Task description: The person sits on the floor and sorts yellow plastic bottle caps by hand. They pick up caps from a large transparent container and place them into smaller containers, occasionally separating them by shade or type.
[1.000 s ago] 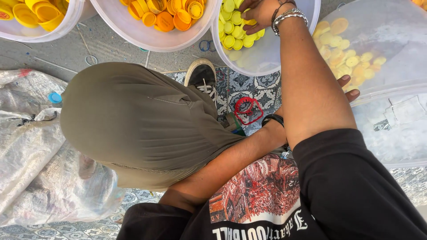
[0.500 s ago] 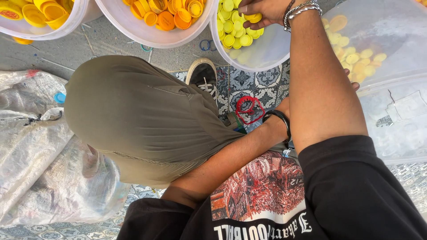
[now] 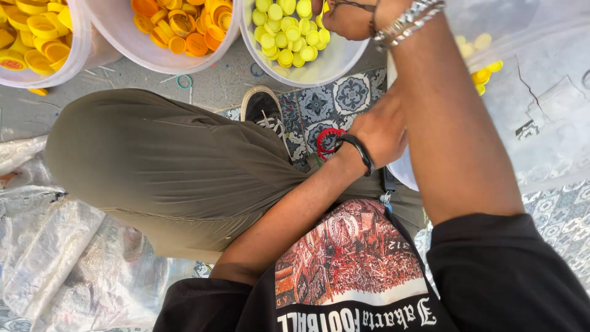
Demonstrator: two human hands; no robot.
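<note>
My right hand reaches over a white bowl of light-yellow bottle caps at the top. Its fingers are curled and partly cut off by the frame edge; silver bracelets circle the wrist. My left hand, with a black band on the wrist, crosses under the right forearm and lies against the edge of a clear plastic bag holding yellow caps. Its fingers are hidden behind the forearm.
A white bowl of orange caps and another of deeper yellow caps stand at the top left. My bent knee in olive trousers fills the middle, with a shoe beside it. Crumpled clear plastic sheet lies at the left.
My right hand has moved farther up over the bowl of light-yellow caps and its fingers have curled in. The left hand has stayed at the bag's edge.
</note>
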